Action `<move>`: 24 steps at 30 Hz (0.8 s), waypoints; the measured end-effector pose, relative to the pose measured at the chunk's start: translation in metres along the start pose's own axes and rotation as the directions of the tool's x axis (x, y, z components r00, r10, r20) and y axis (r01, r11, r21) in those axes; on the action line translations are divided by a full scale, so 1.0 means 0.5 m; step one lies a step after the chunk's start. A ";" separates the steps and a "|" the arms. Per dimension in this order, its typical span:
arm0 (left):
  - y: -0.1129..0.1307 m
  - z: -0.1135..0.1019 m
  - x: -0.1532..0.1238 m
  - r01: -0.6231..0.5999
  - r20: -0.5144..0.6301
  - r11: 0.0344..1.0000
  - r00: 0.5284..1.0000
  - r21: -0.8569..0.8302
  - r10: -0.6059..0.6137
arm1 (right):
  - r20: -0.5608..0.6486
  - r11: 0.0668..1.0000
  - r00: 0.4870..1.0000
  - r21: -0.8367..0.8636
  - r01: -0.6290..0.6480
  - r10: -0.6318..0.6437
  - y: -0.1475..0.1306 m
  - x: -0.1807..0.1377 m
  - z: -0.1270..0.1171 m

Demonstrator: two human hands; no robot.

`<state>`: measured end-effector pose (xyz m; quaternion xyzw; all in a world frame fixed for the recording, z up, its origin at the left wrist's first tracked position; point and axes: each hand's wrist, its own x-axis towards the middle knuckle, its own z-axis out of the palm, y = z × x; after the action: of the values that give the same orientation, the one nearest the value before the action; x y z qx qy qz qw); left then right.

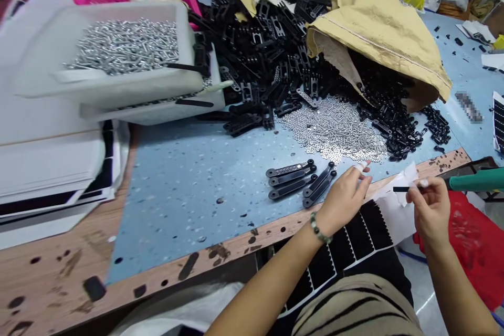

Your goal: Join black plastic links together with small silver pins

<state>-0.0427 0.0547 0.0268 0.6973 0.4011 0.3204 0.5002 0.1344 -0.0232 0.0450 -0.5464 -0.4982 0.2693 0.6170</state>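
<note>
My left hand (345,197), with a bead bracelet on its wrist, hovers at the table's front edge, fingers loosely curled and a taped fingertip near a white sheet (397,205). My right hand (430,209) pinches a thin black strip (401,189) over that sheet. Several finished black plastic bars (301,179) lie in a row just left of my left hand. A heap of small silver screws (334,128) sits behind them. A sheet of black adhesive pads (346,241) rests on my lap.
A large pile of black plastic parts (271,47) spills from a tan sack (378,31). A white bin of screws (126,52) stands at the left on stacked white trays. A green-handled tool (476,179) lies at the right, above a red bag (472,241).
</note>
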 end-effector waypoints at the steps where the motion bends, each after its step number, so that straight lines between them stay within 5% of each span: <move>1: 0.012 -0.014 -0.013 -0.036 -0.026 0.999 0.999 -0.034 0.035 | 0.028 0.998 0.998 0.022 -0.058 0.058 -0.001 0.008 0.011; 7: 0.032 -0.057 -0.047 -0.022 -0.006 0.979 1.000 -0.203 0.021 | 0.288 0.992 0.950 -0.013 -0.124 0.122 0.010 0.017 0.084; 11: 0.000 -0.081 -0.047 0.018 -0.170 0.985 0.984 -0.173 -0.048 | 0.336 0.940 0.939 -0.337 0.048 0.073 0.038 0.049 0.057; 14: -0.015 -0.097 -0.050 0.050 -0.187 0.987 0.979 -0.156 -0.079 | 0.336 0.838 0.942 -0.519 0.168 0.019 0.037 0.077 0.033; 19: -0.011 -0.084 -0.052 0.090 -0.125 0.983 0.986 -0.159 -0.110 | 0.403 0.978 0.915 -0.192 0.078 0.006 0.002 0.065 0.100; 24: -0.017 -0.081 -0.066 0.043 -0.175 0.986 0.982 -0.163 -0.071 | 0.340 0.933 0.936 -0.301 0.199 -0.090 0.015 0.080 0.133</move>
<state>-0.0947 0.0448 0.0290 0.6117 0.4378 0.3984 0.5248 0.0901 0.0407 0.0444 -0.5522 -0.6693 0.2202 0.4458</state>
